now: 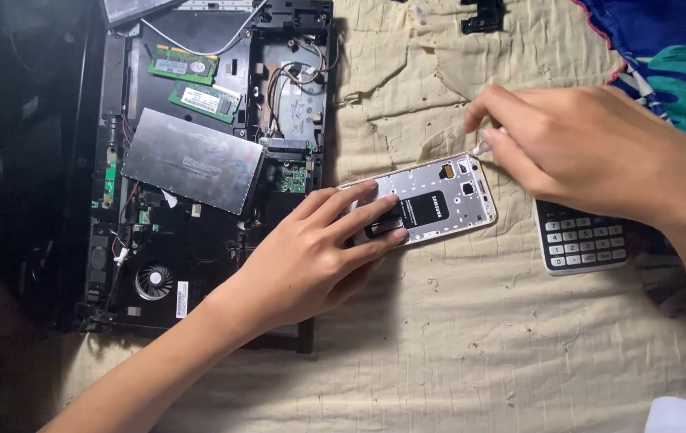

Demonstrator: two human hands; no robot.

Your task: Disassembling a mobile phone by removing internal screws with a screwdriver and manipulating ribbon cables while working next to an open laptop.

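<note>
Phone (pixel 439 204) with its back cover off lies on a cream cloth (pixel 455 337), long axis running left to right and rising slightly toward the right, a black label at its middle. Left hand (pixel 311 252) presses flat fingers on its left end, gripping nothing; right hand (pixel 591 148) pinches a small white tool (pixel 483 147) at its upper right corner. An opened laptop (pixel 207 160) with two green memory sticks lies left, a calculator (pixel 583 240) right.
</note>
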